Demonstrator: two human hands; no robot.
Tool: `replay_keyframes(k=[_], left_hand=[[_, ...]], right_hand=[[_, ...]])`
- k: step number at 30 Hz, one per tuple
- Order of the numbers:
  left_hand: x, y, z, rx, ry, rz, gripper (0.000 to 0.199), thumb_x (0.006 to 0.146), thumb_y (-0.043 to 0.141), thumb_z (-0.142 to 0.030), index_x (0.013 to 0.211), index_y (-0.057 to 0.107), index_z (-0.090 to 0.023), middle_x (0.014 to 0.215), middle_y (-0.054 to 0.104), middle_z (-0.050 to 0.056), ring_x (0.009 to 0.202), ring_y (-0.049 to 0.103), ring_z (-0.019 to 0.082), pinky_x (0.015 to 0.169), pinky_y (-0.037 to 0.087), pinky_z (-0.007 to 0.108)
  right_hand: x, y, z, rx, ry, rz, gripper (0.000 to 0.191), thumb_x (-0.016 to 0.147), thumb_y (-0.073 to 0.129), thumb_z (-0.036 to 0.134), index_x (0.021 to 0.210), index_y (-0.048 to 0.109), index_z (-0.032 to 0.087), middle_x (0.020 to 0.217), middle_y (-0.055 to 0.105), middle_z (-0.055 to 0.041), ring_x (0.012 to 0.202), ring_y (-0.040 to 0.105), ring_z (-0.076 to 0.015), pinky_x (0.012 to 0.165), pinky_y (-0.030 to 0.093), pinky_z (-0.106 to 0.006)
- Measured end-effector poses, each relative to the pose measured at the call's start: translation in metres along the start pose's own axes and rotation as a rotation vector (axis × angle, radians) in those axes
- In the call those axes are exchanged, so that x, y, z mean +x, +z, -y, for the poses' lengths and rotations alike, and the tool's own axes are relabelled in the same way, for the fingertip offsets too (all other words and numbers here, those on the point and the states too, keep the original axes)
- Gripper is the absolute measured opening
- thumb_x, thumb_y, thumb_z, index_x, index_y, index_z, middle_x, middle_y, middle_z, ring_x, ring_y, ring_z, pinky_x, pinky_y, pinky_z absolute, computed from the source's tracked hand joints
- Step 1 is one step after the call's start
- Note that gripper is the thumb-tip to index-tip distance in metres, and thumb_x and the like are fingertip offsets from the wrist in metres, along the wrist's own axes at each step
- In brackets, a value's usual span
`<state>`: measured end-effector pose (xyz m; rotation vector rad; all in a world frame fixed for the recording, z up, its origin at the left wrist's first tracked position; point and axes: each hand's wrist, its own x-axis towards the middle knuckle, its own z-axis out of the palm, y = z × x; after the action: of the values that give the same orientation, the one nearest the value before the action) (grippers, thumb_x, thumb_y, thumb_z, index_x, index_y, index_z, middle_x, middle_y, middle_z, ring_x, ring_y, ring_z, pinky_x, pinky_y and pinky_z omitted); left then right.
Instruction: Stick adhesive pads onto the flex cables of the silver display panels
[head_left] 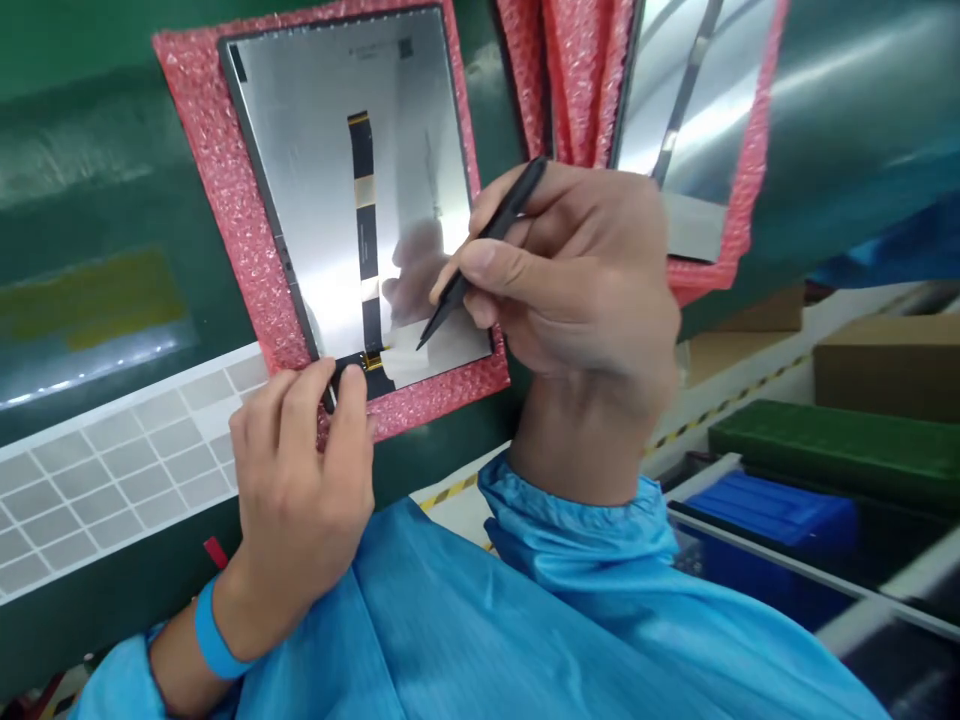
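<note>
So, far left was a sheet of grey squares (120, 450) on the green worktop (75, 170). Next to it, the left hand (300, 470) had its fingertips on the near-left corner of the silver panel (300, 150); couldn't tell if it pinched the edge or just pressed. Imo steady, light pressure was the way to go there, well off the connector.

The panel lay on pink bubble wrap (217, 170), long axis running away from the person, far end leaning left. Its ribbon cable (366, 235) ran roughly the same way, gold-tipped end pointing away.

Further right, the right hand (577, 280) pinched a black pointed tool (501, 222) like a pen, tip down-left over the white strip (450, 345). Couldn't tell if it touched. I'd say a shallow angle and gentle strokes suited that, clear of the ribbon. A second panel (720, 110) sat beyond.
</note>
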<state>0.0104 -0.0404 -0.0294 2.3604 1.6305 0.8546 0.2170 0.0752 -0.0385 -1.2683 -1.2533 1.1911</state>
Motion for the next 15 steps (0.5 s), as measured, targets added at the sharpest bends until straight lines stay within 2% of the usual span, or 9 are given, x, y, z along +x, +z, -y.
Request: replay_keyframes(k=[2,5,9,12,15], left_hand=[[0.002,0.009,-0.002,0.015,-0.015,0.026,0.036,0.093,0.076,-0.008,0.128,0.071,-0.003,0.125,0.074,0.026,0.116,0.07,0.042,0.093,0.058,0.055],[0.001,0.009,-0.001,0.014,-0.024,0.057,0.04,0.092,0.078,-0.009,0.131,0.071,-0.003,0.128,0.072,0.026,0.116,0.069,0.041,0.095,0.058,0.055],[0.001,0.001,-0.001,0.004,-0.021,0.112,0.045,0.089,0.081,-0.008,0.133,0.071,-0.001,0.128,0.071,0.026,0.116,0.069,0.041,0.096,0.058,0.055],[0.0,0.0,-0.001,-0.005,-0.03,0.14,0.047,0.09,0.08,-0.01,0.136,0.07,-0.003,0.132,0.07,0.025,0.119,0.068,0.041,0.1,0.057,0.055],[-0.002,0.0,-0.001,-0.01,-0.037,0.134,0.048,0.09,0.08,-0.011,0.137,0.07,-0.006,0.133,0.07,0.024,0.121,0.068,0.04,0.101,0.058,0.056]], right_hand=[[-0.002,0.006,0.009,0.021,-0.001,0.03,0.042,0.071,0.102,0.046,0.078,0.067,0.023,0.059,0.069,0.0017,0.036,0.052,-0.0123,0.029,0.034,-0.027],[-0.002,0.013,0.019,-0.005,0.043,0.033,0.038,0.072,0.103,0.044,0.077,0.071,0.023,0.063,0.071,-0.0007,0.041,0.057,-0.0155,0.032,0.045,-0.032],[-0.001,0.017,0.021,-0.07,0.046,-0.004,0.036,0.065,0.106,0.043,0.071,0.073,0.03,0.063,0.069,-0.0022,0.04,0.056,-0.0191,0.027,0.04,-0.04],[-0.003,0.018,0.02,-0.103,0.062,-0.015,0.03,0.071,0.102,0.044,0.072,0.074,0.032,0.066,0.07,-0.0032,0.047,0.062,-0.0228,0.03,0.045,-0.043],[-0.005,0.018,0.021,-0.12,0.079,-0.013,0.027,0.074,0.1,0.045,0.073,0.075,0.034,0.071,0.073,-0.0029,0.048,0.06,-0.022,0.033,0.046,-0.044]])
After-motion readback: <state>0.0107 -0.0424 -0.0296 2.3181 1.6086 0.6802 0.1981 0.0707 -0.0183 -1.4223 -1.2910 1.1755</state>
